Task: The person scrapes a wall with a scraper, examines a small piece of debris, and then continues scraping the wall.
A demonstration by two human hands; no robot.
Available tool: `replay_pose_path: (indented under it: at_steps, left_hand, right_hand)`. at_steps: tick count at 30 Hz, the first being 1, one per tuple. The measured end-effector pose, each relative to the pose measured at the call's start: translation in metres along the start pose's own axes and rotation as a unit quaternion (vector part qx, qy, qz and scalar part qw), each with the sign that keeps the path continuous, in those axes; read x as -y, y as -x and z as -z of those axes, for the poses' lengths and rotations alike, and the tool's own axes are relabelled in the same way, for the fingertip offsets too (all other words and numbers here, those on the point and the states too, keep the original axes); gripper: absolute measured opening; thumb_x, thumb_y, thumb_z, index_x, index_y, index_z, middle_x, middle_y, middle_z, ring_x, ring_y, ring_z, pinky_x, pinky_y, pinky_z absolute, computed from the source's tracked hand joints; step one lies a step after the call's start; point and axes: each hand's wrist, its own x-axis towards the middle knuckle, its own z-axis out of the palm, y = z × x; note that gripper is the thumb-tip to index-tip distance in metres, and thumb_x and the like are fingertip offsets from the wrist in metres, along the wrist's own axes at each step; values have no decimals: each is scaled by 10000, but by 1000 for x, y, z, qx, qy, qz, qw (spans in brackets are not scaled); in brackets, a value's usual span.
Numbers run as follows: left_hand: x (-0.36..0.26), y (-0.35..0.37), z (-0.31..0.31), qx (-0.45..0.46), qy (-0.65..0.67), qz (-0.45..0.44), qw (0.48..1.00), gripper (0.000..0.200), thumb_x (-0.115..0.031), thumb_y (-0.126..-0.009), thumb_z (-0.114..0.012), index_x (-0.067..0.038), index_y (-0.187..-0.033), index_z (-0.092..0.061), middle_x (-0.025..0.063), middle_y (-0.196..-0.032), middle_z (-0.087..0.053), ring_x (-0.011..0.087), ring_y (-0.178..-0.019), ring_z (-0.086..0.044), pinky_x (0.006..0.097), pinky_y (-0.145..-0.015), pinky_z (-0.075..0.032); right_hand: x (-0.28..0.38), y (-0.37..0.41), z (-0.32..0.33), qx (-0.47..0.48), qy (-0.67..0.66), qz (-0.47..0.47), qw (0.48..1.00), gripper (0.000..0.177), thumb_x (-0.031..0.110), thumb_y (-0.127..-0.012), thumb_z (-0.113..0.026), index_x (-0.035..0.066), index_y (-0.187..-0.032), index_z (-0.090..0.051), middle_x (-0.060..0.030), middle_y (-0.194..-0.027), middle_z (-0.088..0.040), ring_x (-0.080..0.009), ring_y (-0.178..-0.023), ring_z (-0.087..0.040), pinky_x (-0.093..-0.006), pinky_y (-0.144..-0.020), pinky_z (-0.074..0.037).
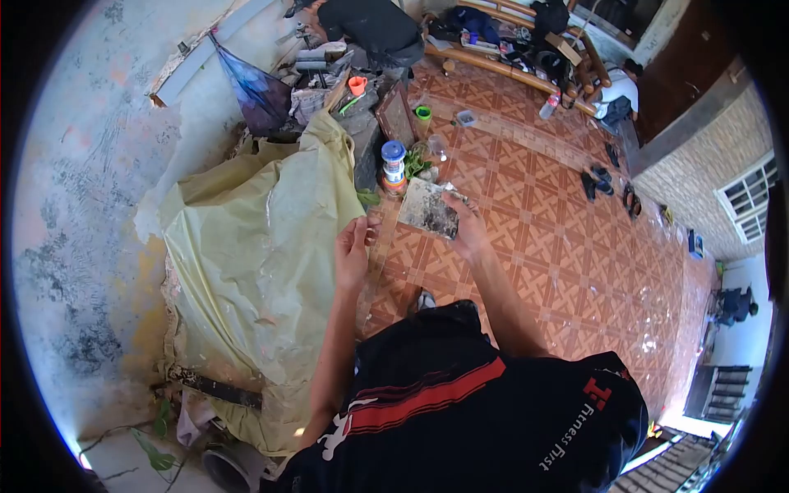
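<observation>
Fingers of the right hand point(469, 228) are grasping a stained whitish flat panel point(424, 205) above orange patterned tiles point(567, 255); the left hand's point(354, 248) grip is unclear.

An orange cup point(357, 85) sits near a bluish umbrella point(251, 86), well apart from footwear point(589, 186).

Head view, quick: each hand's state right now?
Left hand: partly curled; cannot tell if it holds anything.
Right hand: closed on the stained panel.

Off-white slab point(427, 209), mottled black
</observation>
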Motion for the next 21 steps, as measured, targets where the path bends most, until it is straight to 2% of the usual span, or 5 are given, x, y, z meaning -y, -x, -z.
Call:
replay_pose_path:
  at_steps: [8,10,12,17,21]
  left_hand:
    - [27,7,-25,-57,28,74,995,419,-365,-1028,-394,-26,-1038,-639,54,-986,-659,113,-780,-565,261,-712,-421]
    - [30,11,-26,-57,12,80,995,407,-367,-1025,-405,-34,-1055,-638,46,-995,-658,111,-785,-562,261,-710,-420]
    - [34,9,-25,-62,7,81,995,394,-366,-1019,-424,-41,-1070,-640,37,-1004,-657,106,-788,-556,257,-706,-416]
    - [33,19,-4,-99,14,81,992,347,-345,-994,-500,-53,-1098,-654,8,-1020,-657,74,-777,-531,228,-694,-398]
    - [29,24,20,-99,1,65,993,302,-321,-972,-554,-67,-1078,-679,-18,-988,-664,40,-757,-507,206,-671,-379]
  right_hand:
    - [18,-19,19,-39,78,-25,996,253,72,-884,-627,60,-1137,-621,-56,-1056,-657,-157,-941,-629,-302,-813,-519]
    - [17,-18,17,-5,110,27,994,291,79,-880,-634,72,-1170,-610,-57,-1072,-651,-149,-965,-612,-290,-826,-502]
    - [-1,-35,38,2,104,41,994,232,65,-861,-654,25,-1088,-632,-66,-980,-675,-155,-858,-654,-296,-747,-539]
    - [-4,-31,41,-21,121,-75,990,207,60,-860,-658,-5,-1055,-635,-68,-914,-694,-148,-786,-676,-286,-701,-560]
    - [-11,-17,17,8,154,-32,987,357,87,-868,-655,70,-1219,-596,-28,-1006,-676,-100,-849,-631,-255,-752,-508]
